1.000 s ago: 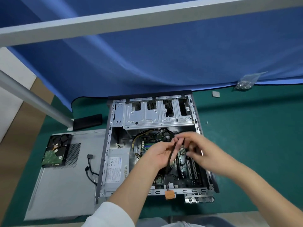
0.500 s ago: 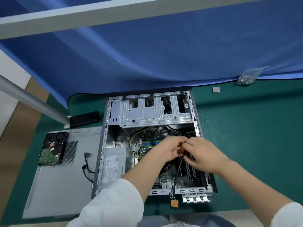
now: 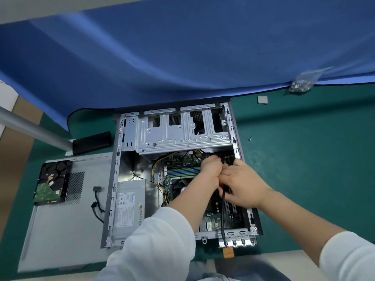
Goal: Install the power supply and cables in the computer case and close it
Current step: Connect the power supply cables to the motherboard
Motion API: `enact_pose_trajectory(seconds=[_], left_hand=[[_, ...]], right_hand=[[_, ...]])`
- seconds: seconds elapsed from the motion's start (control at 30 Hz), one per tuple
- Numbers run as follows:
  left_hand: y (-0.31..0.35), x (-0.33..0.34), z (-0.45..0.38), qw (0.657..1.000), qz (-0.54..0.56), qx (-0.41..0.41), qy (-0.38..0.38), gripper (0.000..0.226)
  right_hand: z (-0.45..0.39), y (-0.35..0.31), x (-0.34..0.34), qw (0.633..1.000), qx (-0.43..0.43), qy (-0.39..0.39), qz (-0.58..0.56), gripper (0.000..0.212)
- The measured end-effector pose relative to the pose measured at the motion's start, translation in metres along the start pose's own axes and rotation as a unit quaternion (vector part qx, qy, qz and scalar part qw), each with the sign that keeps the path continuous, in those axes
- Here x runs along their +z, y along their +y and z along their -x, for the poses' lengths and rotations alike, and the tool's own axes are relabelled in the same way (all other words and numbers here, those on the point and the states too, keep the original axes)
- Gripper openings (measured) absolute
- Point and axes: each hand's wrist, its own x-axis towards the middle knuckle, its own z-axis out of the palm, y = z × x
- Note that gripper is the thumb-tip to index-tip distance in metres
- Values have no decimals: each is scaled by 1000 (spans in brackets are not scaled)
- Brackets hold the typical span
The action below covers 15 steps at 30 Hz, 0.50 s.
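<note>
both hands, left hand (image 3: 210, 171) and right hand (image 3: 241, 184), are pinching a limp black cable (image 3: 223, 211) inside the open computer case (image 3: 113, 179) (best gripped at its stiff connector, probably).

Green mat (image 3: 304, 179), blue cloth (image 3: 182, 57), silver case (image 3: 182, 136) w/ grey PSU (image 3: 132, 205), black cable (image 3: 223, 216), white sleeves (image 3: 154, 246).

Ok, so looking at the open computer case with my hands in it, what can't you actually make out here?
Head view only:
- Upper end of the thin black cable: hidden between the left hand and right hand, so no socket is visible.
- Print on the grey metal power supply: too small.
- Contents of the clear plastic bag: small, blurred.
- Grey side panel, near edge: blurred.
</note>
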Motion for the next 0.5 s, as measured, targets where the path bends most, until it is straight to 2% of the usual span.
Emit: enact_pose_trajectory(seconds=[0.2,0.33,0.5], left_hand=[[-2,2,-8,999,-29,18,-32,52],[1,2,-9,989,-120,51,-70,38],[2,-8,-13,963,-201,89,-156,21]], right_hand=[[0,2,3,1000,-4,17,-15,9],[1,2,2,998,0,46,-40,15],[2,4,4,997,2,48,-54,19]])
